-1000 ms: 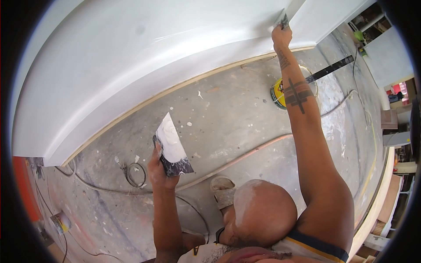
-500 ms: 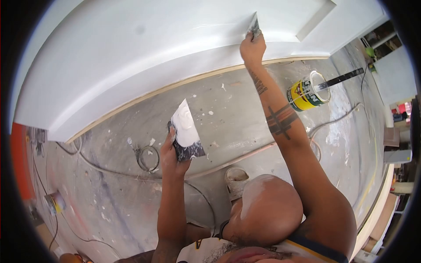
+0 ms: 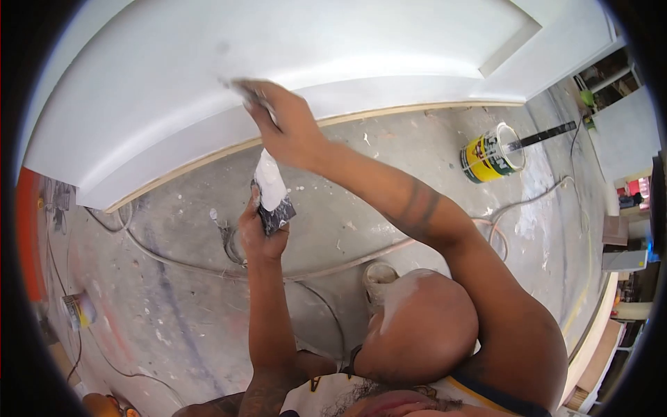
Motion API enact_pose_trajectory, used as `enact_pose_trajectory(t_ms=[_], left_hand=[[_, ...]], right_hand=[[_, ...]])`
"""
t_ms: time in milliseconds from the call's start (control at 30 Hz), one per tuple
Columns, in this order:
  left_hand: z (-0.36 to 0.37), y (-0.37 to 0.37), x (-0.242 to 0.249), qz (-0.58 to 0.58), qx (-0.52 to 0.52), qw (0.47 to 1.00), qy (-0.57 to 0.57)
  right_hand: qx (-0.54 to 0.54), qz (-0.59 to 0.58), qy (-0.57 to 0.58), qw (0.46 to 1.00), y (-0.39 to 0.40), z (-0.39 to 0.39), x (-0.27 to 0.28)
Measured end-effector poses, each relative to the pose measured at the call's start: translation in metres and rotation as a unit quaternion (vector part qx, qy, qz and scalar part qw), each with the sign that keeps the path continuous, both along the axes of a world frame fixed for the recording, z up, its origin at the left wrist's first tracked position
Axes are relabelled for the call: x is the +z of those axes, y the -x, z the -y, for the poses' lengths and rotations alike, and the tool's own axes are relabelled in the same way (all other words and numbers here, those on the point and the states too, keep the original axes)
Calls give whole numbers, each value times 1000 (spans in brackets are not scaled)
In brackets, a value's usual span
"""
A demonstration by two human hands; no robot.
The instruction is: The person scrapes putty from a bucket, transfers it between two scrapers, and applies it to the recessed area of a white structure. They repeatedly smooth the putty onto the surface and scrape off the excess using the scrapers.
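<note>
My left hand (image 3: 262,233) grips a wide putty knife (image 3: 274,194) loaded with white paste, held upright over the floor. Above it, my right hand (image 3: 288,128) is at the white panel (image 3: 174,83), its fingers closed on a small, blurred scraper (image 3: 243,89). A grey smudge (image 3: 223,47) shows on the panel just above the scraper. Part of the left tool's blade lies hidden behind my right hand.
On the concrete floor (image 3: 187,243) stands an open yellow and green bucket (image 3: 490,154) with a black handle sticking out. Hoses (image 3: 347,267) and thin cords cross the floor. A second container (image 3: 78,311) is at the left, and stacked items line the right edge.
My right hand has swept left along the panel with the scraper, ending above my left hand. The left hand has moved slightly left, and its putty knife has turned.
</note>
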State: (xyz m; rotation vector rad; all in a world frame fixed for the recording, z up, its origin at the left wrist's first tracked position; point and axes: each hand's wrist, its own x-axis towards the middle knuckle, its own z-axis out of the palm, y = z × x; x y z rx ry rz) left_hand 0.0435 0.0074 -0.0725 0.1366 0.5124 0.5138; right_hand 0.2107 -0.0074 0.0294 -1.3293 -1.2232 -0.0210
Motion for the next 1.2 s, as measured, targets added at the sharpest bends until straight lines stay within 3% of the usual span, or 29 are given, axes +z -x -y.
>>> enact_pose_trajectory(t_ms=[33, 100, 133, 200, 233, 300, 333, 400, 500, 567, 733, 800, 833, 867, 933, 1000, 1100, 1200], left_hand=[[-5, 2, -8, 3, 7, 1000, -3], [-12, 7, -33, 218, -83, 971, 55], [-6, 8, -29, 217, -73, 972, 56], [12, 1, -4, 172, -36, 984, 36], [14, -3, 5, 184, -74, 980, -22], [25, -16, 17, 108, -57, 989, -82], [27, -19, 15, 82, -44, 992, -86], [29, -20, 11, 113, -46, 989, -81], [31, -22, 23, 116, -57, 988, -87], [32, -23, 24, 89, -60, 989, -99], [41, -23, 14, 70, -42, 995, -60], [45, -18, 9, 58, -29, 997, -38], [47, -16, 7, 67, -25, 997, -22], [49, -13, 7, 77, -22, 997, -7], [51, -5, 10, 53, -9, 998, -26], [55, 0, 13, 50, 0, 997, -50], [59, 11, 13, 30, 9, 998, -49], [63, 19, 14, 14, 28, 998, -49]], right_hand=[[45, 23, 3, 999, 5, 18, 2], [170, 155, 15, 973, 0, 59, 0], [179, 153, 15, 972, 0, 77, -6], [208, 338, 118, 910, -1, 111, -21], [209, 336, 121, 910, -2, 124, -31], [100, 247, 215, 940, -8, 145, -48], [100, 247, 215, 939, -16, 154, -45], [25, 336, 365, 868, -38, 173, -40], [9, 375, 387, 842, -87, 190, -41], [-26, 373, 339, 863, -106, 185, -18], [75, 365, 295, 880, -151, 128, 49], [135, 406, 272, 862, -162, 95, 65], [144, 482, 223, 835, -163, 81, 72], [150, 482, 217, 835, -163, 72, 72], [101, 464, 335, 814, -161, 58, 72], [107, 490, 310, 807, -160, 41, 72], [206, 474, 322, 793, -156, 14, 78], [237, 527, 230, 783, -141, -15, 81]])
